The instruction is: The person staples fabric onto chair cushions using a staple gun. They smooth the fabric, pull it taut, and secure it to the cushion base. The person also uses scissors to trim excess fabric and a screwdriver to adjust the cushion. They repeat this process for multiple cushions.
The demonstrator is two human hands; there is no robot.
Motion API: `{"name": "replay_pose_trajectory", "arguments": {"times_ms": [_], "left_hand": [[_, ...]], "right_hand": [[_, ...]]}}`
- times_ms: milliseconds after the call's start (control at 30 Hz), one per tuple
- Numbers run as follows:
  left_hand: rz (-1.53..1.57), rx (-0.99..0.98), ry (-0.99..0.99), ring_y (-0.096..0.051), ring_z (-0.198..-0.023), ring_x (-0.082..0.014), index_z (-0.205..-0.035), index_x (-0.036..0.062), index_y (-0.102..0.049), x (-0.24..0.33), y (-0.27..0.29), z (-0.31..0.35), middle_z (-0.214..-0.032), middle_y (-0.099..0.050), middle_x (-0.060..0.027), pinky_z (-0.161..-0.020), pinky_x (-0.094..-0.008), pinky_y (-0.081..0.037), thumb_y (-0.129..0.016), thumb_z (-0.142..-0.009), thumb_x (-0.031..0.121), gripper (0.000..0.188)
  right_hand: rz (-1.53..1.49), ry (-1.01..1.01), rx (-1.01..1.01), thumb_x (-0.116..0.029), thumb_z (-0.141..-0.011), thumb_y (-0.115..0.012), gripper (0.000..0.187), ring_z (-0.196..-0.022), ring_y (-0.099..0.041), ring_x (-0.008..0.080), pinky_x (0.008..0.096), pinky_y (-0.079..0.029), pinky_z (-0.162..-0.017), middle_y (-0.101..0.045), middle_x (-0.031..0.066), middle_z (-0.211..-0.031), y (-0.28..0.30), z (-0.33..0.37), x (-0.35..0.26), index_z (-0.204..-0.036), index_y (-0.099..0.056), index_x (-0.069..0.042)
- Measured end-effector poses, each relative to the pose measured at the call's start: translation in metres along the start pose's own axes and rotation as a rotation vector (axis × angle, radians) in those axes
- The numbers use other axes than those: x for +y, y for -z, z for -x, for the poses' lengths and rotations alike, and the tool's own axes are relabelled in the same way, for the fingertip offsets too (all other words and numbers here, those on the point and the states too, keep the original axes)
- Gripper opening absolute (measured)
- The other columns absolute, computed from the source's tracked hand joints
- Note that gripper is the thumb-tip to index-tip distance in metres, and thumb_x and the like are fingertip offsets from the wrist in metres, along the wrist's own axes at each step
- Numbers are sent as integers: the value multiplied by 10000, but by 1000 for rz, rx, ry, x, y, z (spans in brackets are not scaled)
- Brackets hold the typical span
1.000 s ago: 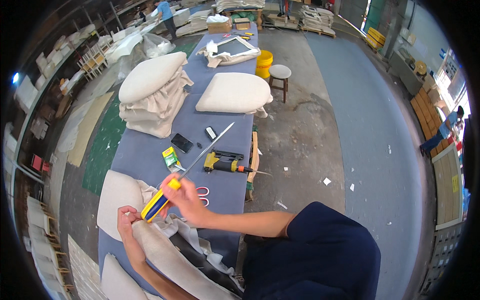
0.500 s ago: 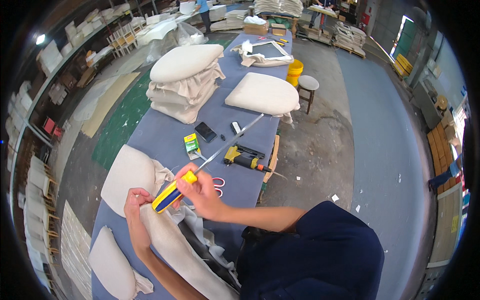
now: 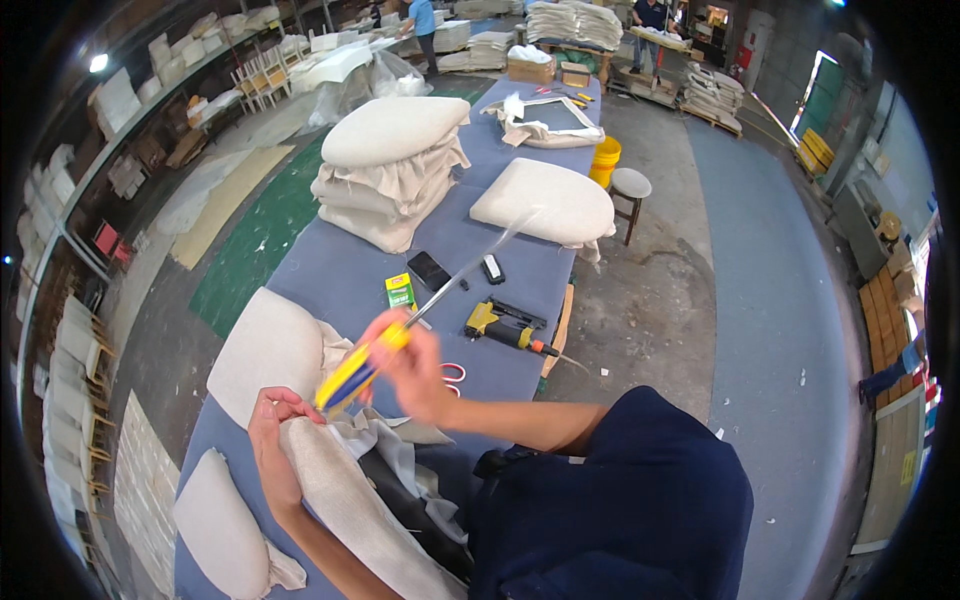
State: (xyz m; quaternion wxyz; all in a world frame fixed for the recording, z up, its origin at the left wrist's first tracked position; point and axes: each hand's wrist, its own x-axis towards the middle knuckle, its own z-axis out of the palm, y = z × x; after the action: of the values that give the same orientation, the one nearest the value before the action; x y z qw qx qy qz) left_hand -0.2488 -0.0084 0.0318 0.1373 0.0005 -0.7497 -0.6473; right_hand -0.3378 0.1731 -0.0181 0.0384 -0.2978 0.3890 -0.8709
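My right hand [image 3: 408, 368] is wrapped round a long screwdriver [image 3: 362, 378] with a yellow and blue handle. Its metal shaft points up and away, while the butt of the handle is at the near corner of a beige upholstered cushion [image 3: 345, 485]. My left hand [image 3: 274, 430] grips that corner, its fingertips pressed together close to the handle's butt; exactly what they pinch is hidden. Loose white lining and dark material show along the cushion's underside. The right hand and screwdriver are blurred.
On the blue-covered table [image 3: 330, 262] lie a staple gun [image 3: 505, 327], a phone [image 3: 429, 271], a small green and yellow box [image 3: 400, 292] and red-handled scissors [image 3: 453, 374]. Beige cushions [image 3: 395, 135] are stacked beyond; others [image 3: 265, 350] lie left. A stool [image 3: 630, 184] stands right.
The screwdriver is still in my right hand, tilted slightly and now blurred by motion. My left hand stays at the cushion corner. The whole view has shifted a little.
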Motion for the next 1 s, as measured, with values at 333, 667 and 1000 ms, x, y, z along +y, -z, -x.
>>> {"name": "replay_pose_trajectory", "arguments": {"times_ms": [333,667,1000], "left_hand": [[-19,76,32,-582,-714,-141,-1017,52,-552,-15,0,-11,-775,-633,-84,-652,-262,-454,-383,-1073,461,446],[-127,100,-31,-587,-906,-191,-998,-16,-630,-40,6,-17,-925,-649,-73,-891,-328,-455,-378,-1101,377,479],[-13,29,54,-615,-869,-182,-996,13,-630,-22,4,-5,-904,-667,-109,-865,-323,-474,-278,-1104,469,586]], "right_hand": [[-115,65,-99,-207,-1063,-565,221,-722,-648,138,265,-544,-591,-687,158,-991,-11,-9,9,-1153,-437,-51],[242,7,-168,-136,-1009,-616,211,-774,-684,144,283,-594,-653,-681,128,-964,-2,-37,-13,-1148,-508,-19],[636,463,-673,-176,-1037,-537,194,-751,-727,223,276,-572,-624,-732,220,-872,-38,-111,-77,-1125,-513,-5]]}}
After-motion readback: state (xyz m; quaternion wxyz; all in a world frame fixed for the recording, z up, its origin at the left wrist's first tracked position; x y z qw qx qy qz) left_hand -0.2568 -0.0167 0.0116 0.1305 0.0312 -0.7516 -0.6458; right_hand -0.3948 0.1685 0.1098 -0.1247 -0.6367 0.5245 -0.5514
